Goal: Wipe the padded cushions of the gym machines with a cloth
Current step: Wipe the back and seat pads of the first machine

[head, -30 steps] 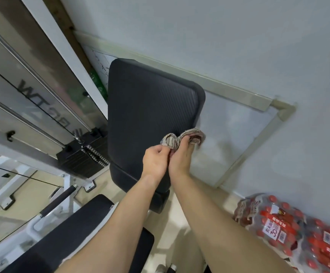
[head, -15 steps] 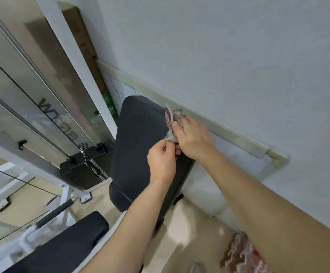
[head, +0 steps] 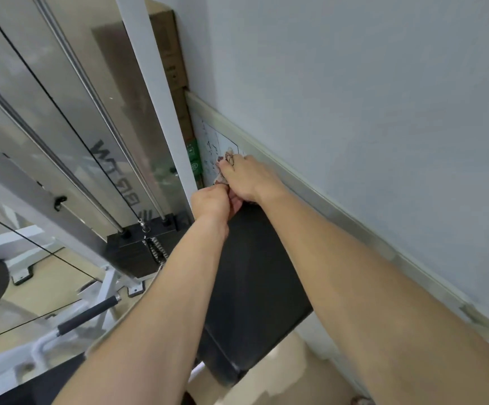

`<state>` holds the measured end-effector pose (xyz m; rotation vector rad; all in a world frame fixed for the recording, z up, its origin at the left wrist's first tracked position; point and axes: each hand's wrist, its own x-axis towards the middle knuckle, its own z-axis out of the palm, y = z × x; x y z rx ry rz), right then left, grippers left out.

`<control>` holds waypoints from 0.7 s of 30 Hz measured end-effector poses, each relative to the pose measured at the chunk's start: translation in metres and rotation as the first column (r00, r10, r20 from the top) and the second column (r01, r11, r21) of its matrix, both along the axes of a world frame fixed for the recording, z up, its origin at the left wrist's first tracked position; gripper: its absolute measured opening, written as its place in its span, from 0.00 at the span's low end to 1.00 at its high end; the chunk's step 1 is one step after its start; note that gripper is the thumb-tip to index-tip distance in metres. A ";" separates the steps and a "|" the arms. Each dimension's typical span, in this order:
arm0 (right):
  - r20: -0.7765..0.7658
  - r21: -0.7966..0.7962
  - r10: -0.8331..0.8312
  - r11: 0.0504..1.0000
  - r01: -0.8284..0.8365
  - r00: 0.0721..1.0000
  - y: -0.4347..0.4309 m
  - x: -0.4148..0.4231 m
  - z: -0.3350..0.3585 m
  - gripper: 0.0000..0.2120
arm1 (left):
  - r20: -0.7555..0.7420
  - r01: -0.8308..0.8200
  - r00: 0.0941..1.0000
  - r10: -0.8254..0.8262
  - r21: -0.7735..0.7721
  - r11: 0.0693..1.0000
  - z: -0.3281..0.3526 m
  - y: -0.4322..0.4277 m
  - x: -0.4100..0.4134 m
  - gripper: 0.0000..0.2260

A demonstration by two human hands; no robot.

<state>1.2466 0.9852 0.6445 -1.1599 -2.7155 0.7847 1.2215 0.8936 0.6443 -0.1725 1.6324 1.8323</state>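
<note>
- The cloth [head: 227, 156] looks soft and light, so it is best held bunched up.
- The left hand [head: 210, 201] and right hand [head: 249, 179] both grip it on top of the cushion [head: 255, 273].

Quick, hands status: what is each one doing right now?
Left hand: closed, gripping the lower end of the cloth.
Right hand: closed on the same cloth, at the top of the back pad.
</note>
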 end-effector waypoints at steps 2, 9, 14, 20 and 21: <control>-0.020 -0.047 0.013 0.999 -0.014 1.000 0.002 0.009 -0.002 0.30 | -0.079 0.049 0.996 -0.050 -0.006 0.999 -0.007 -0.004 0.006 0.14; -0.001 0.013 -0.102 0.995 0.102 0.995 -0.036 0.100 -0.001 0.28 | -0.403 0.297 0.852 -0.336 -0.158 0.942 -0.026 -0.045 0.071 0.14; -0.006 -0.079 -0.213 0.974 0.212 0.977 -0.055 0.142 0.007 0.29 | -0.507 0.492 0.686 -0.522 -0.206 0.846 -0.021 -0.059 0.084 0.13; -0.135 -0.330 -0.184 0.935 0.130 0.974 -0.032 0.053 0.025 0.38 | -0.520 0.516 0.711 -0.473 -0.071 0.854 -0.015 -0.044 0.034 0.16; -0.122 -0.350 -0.156 0.931 0.105 0.980 -0.022 0.035 0.018 0.38 | -0.512 0.519 0.718 -0.471 -0.057 0.853 -0.013 -0.042 0.022 0.19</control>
